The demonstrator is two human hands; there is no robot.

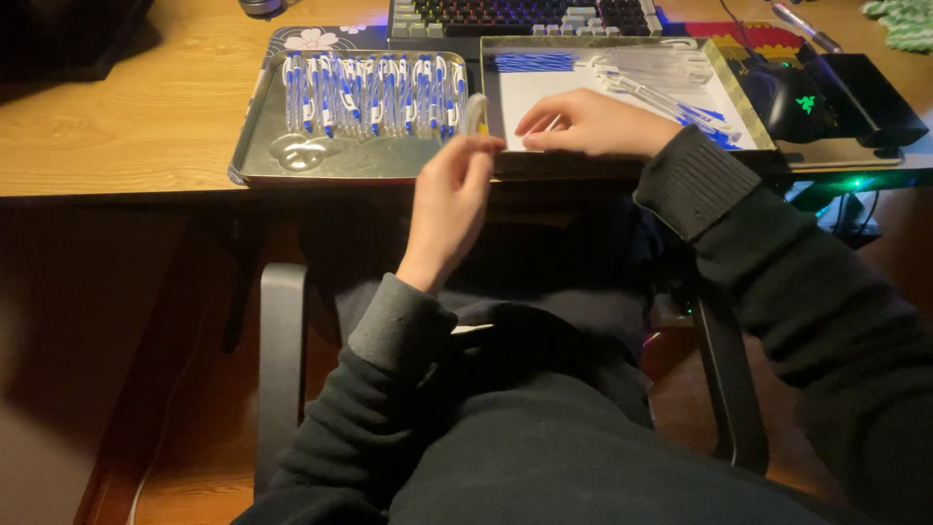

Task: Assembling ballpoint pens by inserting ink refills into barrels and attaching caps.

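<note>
Left hand raised, fingertips pinched; right hand flat, palm-down.

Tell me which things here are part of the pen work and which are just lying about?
In use: left hand holding a clear pen barrel; right hand on the parts tray; tray of finished pens.
Lying about: keyboard, mouse, green cloth.

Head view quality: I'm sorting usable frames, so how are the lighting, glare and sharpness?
Head view: warm, dim light on the desk, the lap and floor nearly black; soft sheen on the left metal tray; the left hand slightly soft, the right hand clearer; the mouse glows green.
</note>
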